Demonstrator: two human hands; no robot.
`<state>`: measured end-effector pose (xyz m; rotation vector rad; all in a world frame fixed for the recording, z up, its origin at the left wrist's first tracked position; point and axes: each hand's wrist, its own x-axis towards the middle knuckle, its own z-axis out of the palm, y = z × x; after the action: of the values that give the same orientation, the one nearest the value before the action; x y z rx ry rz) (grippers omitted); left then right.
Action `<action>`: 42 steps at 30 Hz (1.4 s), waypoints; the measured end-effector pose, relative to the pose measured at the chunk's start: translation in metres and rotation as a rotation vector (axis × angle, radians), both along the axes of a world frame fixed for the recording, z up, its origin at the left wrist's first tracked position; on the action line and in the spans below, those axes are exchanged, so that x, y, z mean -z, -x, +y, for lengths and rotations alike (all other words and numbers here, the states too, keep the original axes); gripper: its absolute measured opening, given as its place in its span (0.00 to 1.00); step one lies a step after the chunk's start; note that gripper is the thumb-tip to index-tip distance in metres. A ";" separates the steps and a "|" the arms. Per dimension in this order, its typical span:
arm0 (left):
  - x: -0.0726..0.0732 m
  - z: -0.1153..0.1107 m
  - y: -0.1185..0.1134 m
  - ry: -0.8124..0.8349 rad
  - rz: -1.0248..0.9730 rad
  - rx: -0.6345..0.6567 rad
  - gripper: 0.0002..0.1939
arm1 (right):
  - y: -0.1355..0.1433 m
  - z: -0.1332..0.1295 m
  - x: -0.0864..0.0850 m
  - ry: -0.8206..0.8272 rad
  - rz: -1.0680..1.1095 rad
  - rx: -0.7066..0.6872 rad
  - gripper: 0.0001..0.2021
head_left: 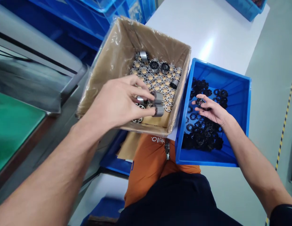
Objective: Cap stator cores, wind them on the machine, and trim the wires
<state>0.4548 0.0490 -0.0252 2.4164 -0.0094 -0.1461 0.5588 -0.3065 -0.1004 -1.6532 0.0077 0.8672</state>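
My left hand (122, 100) is inside a plastic-lined cardboard box (108, 62), thumb and fingers closed around two short grey metal cylinders (158, 110), slightly blurred. They look like motor stator cores. Beneath it, rows of toothed metal rings (157, 80) stand packed on end. Several cylinders with black plastic ends, such as one silver cylinder (143, 56), lie on top of the rows. Over the blue bin (243, 110), my right hand (213, 110) pinches a black toothed plastic ring (200, 102). Loose black rings (204, 133) are heaped below that hand.
Both containers sit on a white table (179, 28). Another blue bin (247, 9) is at its far edge. Blue crates (89, 18) stand behind the box. A grey machine frame (42, 47) and a green surface (16, 125) are at the left.
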 end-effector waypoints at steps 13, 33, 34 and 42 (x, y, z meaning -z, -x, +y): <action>0.021 -0.074 0.016 1.396 0.172 -0.291 0.25 | 0.070 0.088 -0.081 -0.249 -0.747 0.056 0.21; 0.025 -0.066 0.024 1.414 0.222 -0.148 0.22 | 0.055 0.087 -0.082 0.016 -1.221 -0.277 0.15; 0.025 -0.066 0.025 1.405 0.246 -0.134 0.23 | 0.055 0.086 -0.081 0.016 -1.220 -0.282 0.15; 0.035 -0.075 0.030 1.429 0.218 -0.176 0.27 | 0.064 0.092 -0.074 -0.099 -1.104 -0.113 0.17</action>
<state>0.4253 -0.0256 -0.0601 0.9626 0.1477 -0.2177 0.4946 -0.2142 -0.0262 -1.8503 -0.8740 -0.0566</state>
